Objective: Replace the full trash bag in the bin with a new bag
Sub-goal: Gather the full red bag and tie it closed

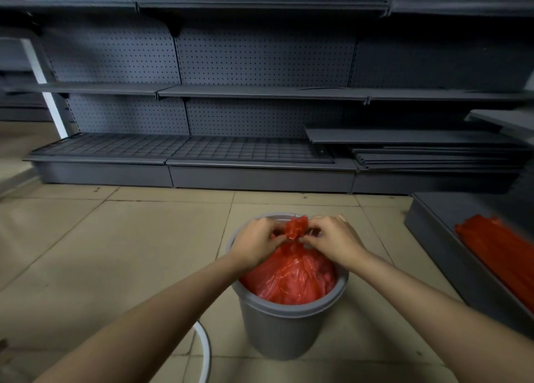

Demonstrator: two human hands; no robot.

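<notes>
Now both hands — left hand [258, 241], right hand [335, 239] — pinch bag neck [294, 229].

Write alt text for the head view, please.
Both hands, left hand and right hand, pinch the gathered neck of a full red trash bag sitting in a grey bin on a tiled floor, before bare grey shelving.
</notes>
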